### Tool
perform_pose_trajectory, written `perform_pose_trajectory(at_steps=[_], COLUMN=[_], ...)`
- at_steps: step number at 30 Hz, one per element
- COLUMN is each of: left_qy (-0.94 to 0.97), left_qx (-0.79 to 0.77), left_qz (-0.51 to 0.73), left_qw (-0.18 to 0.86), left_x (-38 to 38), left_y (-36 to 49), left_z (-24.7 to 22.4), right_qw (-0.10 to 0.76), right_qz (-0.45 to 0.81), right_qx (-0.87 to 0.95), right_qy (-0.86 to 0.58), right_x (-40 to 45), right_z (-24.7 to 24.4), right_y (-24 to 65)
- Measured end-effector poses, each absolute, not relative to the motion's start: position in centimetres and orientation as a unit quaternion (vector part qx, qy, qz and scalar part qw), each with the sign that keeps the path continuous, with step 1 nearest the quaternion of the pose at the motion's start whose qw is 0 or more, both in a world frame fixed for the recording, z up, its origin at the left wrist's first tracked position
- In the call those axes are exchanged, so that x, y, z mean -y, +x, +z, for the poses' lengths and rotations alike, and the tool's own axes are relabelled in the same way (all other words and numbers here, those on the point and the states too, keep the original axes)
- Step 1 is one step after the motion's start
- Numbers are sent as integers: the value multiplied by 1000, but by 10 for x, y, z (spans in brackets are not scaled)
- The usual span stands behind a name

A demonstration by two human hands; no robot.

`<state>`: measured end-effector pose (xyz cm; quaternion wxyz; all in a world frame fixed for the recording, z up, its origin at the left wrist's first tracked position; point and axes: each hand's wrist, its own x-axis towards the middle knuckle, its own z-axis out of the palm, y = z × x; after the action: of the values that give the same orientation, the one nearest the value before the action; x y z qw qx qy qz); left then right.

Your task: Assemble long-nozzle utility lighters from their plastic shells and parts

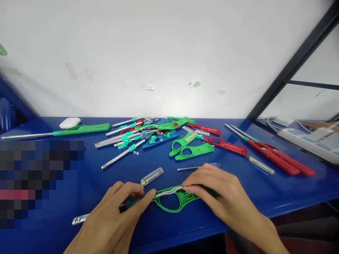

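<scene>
A green half-shell of a lighter handle (173, 208) lies near the table's front edge, its inner side up, with white wires (169, 192) running across its ring-shaped opening. My left hand (116, 211) pinches the shell's left end, where a metal tube (79, 219) sticks out beyond my fingers. My right hand (219, 195) has thumb and forefinger closed on the wires at the shell's right part. A clear fuel tank (152, 177) lies just behind the shell. Behind my right hand rests a screwdriver (189, 169), its handle partly covered.
A pile of metal tubes (116, 158) with wires and green, blue and red shells (196, 151) spreads behind. Two red lighters (275, 158) and another clear tank (261, 165) lie right. A green lighter (82, 129) and white case (70, 122) are left. A wall stands behind.
</scene>
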<state>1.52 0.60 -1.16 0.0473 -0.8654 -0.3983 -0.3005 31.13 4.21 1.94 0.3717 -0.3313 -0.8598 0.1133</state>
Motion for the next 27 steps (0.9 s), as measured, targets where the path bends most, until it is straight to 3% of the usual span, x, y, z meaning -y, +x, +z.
perform_pose_trajectory(at_steps=[18,27], left_qy=[-856,-854], left_qx=[390,395], left_qz=[-336,-335], left_qw=[60,38], left_x=[-10,-12], left_y=[33,35], left_z=[-6,1], right_qw=[336,351], right_qz=[190,143], right_qx=[844,861], right_qy=[-372,-339], right_x=[-41,-40], right_z=[15,12], right_y=[313,310])
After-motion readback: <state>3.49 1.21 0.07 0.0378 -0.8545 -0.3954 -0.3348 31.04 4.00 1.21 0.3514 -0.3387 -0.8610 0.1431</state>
